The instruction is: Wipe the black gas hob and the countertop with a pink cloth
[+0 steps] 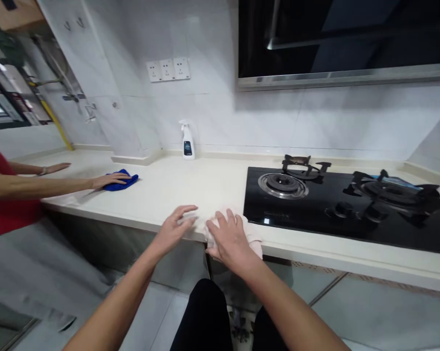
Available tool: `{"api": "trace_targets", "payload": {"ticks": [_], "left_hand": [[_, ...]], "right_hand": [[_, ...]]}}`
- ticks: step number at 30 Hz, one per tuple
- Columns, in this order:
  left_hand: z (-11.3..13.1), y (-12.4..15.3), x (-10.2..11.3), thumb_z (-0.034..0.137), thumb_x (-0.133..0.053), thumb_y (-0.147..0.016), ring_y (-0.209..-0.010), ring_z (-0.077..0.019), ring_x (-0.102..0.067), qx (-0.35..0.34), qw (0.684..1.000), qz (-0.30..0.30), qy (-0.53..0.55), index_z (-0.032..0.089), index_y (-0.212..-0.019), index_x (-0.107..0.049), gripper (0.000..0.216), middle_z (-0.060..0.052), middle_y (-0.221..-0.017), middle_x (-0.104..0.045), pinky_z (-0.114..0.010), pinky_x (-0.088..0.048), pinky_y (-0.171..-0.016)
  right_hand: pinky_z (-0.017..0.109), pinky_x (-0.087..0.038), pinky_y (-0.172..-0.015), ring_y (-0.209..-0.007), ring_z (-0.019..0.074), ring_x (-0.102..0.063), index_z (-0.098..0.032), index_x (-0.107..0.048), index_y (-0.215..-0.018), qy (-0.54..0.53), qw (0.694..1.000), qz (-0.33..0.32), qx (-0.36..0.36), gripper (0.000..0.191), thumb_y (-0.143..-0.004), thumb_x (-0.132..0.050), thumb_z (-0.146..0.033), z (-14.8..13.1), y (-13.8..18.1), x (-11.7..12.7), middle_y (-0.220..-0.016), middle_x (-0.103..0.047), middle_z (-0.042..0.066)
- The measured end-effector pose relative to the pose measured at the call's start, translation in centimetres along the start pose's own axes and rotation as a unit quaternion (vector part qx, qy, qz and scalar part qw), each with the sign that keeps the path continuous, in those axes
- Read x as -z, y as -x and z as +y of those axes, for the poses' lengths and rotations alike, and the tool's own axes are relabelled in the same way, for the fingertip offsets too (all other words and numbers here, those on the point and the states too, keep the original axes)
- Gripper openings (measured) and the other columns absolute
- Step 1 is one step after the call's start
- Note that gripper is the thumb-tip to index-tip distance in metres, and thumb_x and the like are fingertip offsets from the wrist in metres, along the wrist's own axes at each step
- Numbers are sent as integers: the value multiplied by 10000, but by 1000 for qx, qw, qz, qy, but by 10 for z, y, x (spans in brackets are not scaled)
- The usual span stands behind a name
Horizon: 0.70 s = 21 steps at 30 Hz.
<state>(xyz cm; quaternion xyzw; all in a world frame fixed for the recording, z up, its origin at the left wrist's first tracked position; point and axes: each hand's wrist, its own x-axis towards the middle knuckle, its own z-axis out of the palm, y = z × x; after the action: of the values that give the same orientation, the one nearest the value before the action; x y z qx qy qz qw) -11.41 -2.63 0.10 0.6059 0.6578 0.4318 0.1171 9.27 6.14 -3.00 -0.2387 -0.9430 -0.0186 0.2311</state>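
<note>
My right hand (230,238) lies flat, fingers spread, on a pale pink cloth (254,242) at the front edge of the cream countertop (190,187), just left of the black gas hob (347,207). Close beside it on the left, my left hand (176,225) hovers at the counter's front edge with its fingers apart and slightly curled; nothing is in it. The cloth is mostly hidden under my right hand.
At the left, another person in a red top presses a blue cloth (122,180) on the counter with one hand and rests the other flat (55,168). A white spray bottle (187,141) stands at the tiled back wall. A range hood (344,44) hangs above the hob.
</note>
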Motion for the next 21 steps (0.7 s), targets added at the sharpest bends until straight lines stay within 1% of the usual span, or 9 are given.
{"api": "trace_targets", "payload": {"ticks": [3, 5, 8, 10, 12, 14, 16, 18, 21], "left_hand": [[-19, -35, 4, 524, -536, -915, -1252, -285, -611, 15, 995, 56, -76, 221, -1211, -704, 456, -96, -1312, -674, -394, -548, -994], [-30, -55, -1, 514, -511, -896, -1212, -278, -626, 19, 991, 53, -119, 222, -1176, -716, 453, -97, -1285, -683, -382, -549, -966], [-41, -71, -11, 478, -489, -881, -1211, -287, -630, 27, 983, 18, -181, 225, -1163, -728, 448, -101, -1275, -691, -418, -517, -1017], [-45, -73, -15, 477, -487, -887, -1250, -313, -611, 25, 974, -18, -224, 243, -1167, -740, 444, -97, -1288, -693, -479, -474, -1072], [-47, -70, -18, 487, -484, -902, -1290, -337, -584, 15, 965, -44, -257, 267, -1188, -747, 446, -97, -1323, -682, -533, -432, -1104], [-48, -68, -20, 497, -487, -915, -1317, -350, -561, 7, 960, -52, -275, 283, -1222, -744, 454, -102, -1361, -665, -552, -417, -1109], [-47, -67, -21, 506, -503, -916, -1319, -352, -554, 9, 958, -48, -282, 292, -1235, -742, 452, -102, -1370, -662, -549, -417, -1109], [-46, -67, -22, 511, -509, -917, -1321, -352, -549, 10, 958, -48, -283, 294, -1238, -740, 451, -98, -1376, -659, -546, -411, -1114], [-47, -67, -24, 517, -489, -925, -1334, -354, -537, 6, 959, -50, -280, 275, -1253, -732, 475, -111, -1404, -638, -545, -398, -1120]], "right_hand": [[618, -384, -1113, -1433, 452, -400, -237, -585, -1382, 5, 1000, 14, 6, 539, -882, -774, -307, 4, 8, 0, -1534, -486, 182], [565, -416, -1100, -1417, 410, -426, -257, -626, -1313, -10, 999, 33, 8, 446, -884, -750, -275, 18, 24, 0, -1518, -504, 156], [516, -435, -1104, -1381, 357, -476, -275, -657, -1268, -19, 995, 102, -7, 406, -870, -734, -292, 55, 64, 4, -1501, -528, 130], [508, -443, -1107, -1350, 344, -514, -281, -666, -1280, -7, 987, 154, -45, 404, -879, -698, -325, 90, 101, 11, -1477, -552, 128], [505, -454, -1108, -1314, 339, -551, -280, -677, -1265, 14, 977, 177, -114, 381, -892, -653, -353, 127, 144, 23, -1451, -574, 127], [507, -472, -1094, -1294, 344, -575, -278, -684, -1213, 35, 962, 193, -188, 351, -883, -628, -385, 164, 184, 38, -1413, -598, 122], [499, -502, -1054, -1239, 340, -610, -251, -669, -1187, 66, 940, 229, -242, 349, -883, -603, -410, 192, 216, 56, -1356, -617, 138], [488, -517, -1024, -1176, 332, -634, -237, -655, -1161, 83, 920, 264, -276, 334, -893, -577, -420, 209, 234, 75, -1262, -646, 141], [484, -507, -1036, -1142, 321, -638, -256, -655, -1132, 63, 912, 283, -291, 294, -904, -558, -413, 214, 231, 98, -1158, -674, 117]]}}
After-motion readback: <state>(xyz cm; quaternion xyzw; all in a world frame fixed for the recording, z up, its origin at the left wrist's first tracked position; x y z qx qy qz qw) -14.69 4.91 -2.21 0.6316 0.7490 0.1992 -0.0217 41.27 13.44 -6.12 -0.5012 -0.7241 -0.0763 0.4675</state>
